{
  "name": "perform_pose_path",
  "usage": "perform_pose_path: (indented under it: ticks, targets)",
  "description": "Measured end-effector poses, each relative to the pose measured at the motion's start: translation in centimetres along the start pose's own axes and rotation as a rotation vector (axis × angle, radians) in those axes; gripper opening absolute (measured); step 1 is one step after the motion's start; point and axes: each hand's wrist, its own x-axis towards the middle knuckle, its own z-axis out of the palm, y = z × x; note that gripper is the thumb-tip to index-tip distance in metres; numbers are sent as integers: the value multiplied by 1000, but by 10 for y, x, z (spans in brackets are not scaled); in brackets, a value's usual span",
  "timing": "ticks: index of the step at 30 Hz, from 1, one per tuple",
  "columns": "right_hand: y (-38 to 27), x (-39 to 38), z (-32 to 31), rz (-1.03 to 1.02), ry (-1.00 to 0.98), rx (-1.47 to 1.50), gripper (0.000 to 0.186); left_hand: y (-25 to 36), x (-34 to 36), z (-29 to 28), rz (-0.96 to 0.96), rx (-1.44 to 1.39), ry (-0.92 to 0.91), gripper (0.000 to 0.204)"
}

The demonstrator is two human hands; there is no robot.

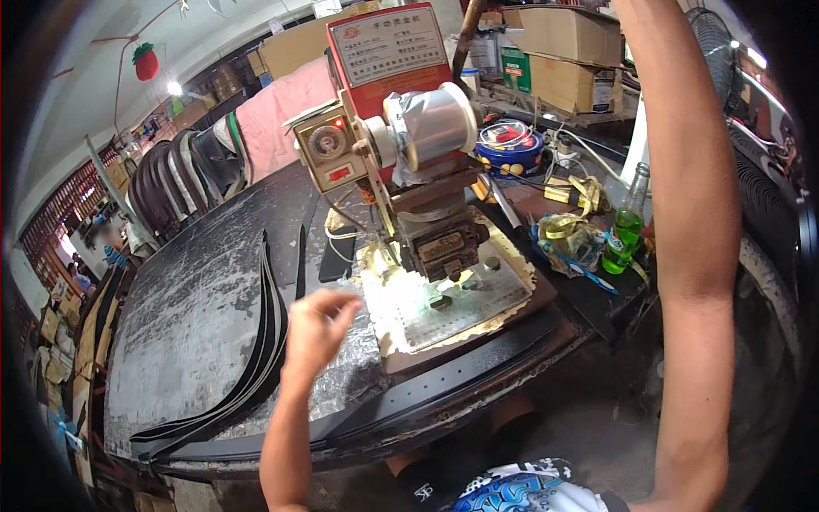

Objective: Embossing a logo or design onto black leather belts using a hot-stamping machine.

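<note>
Cluttered workshop, with a dark, scuffed worktable filling the middle and a tabletop press standing near its right end; every place below is given from that press, as its user faces it. Its upper part carries a red panel, a roll of clear film and, on the left, a control box with a dial and a lit red lamp. Light falls on the metal baseplate under its head.

Left of the press, the person's left hand is raised beside the baseplate, fingers curled and thumb near them; whether they meet or grip anything cannot be told. Just beyond that hand, further left, a curved bundle of black strips lies on the table. In front of the press, a dark strip with punched holes runs along the table edge.

To the right, crowding the space, are a blue round tin, a crumpled plastic bag and a green bottle. Further right, the person's right arm stretches upward, blocking part of the room; its hand is out of view. Behind the press are cardboard boxes, and to its back left, a pink cloth beside hanging dark straps
</note>
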Motion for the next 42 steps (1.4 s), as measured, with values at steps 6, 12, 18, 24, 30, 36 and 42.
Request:
perform_pose_path:
  ticks: [6,12,18,24,30,36,42]
  targets:
    - [2,-67,-37,-47,31,-427,41,75,-37,63,97,214,-121,18]
    - [9,-243,-72,525,-60,-458,11,95,-26,103,50,329,-171,38]
    - [69,-351,-89,659,-468,-648,16,97,-17,128,17,374,-145,41]
    - [89,-375,-82,639,-689,-769,20,100,-19,144,18,460,-65,42]
    - [93,-376,-77,647,-712,-766,21,106,-19,153,-76,520,-50,45]
    - [99,-381,-72,550,-661,-785,22,103,-16,154,-108,529,-89,46]
    - [105,-386,-74,554,-707,-819,23,106,-16,152,-135,506,-114,50]
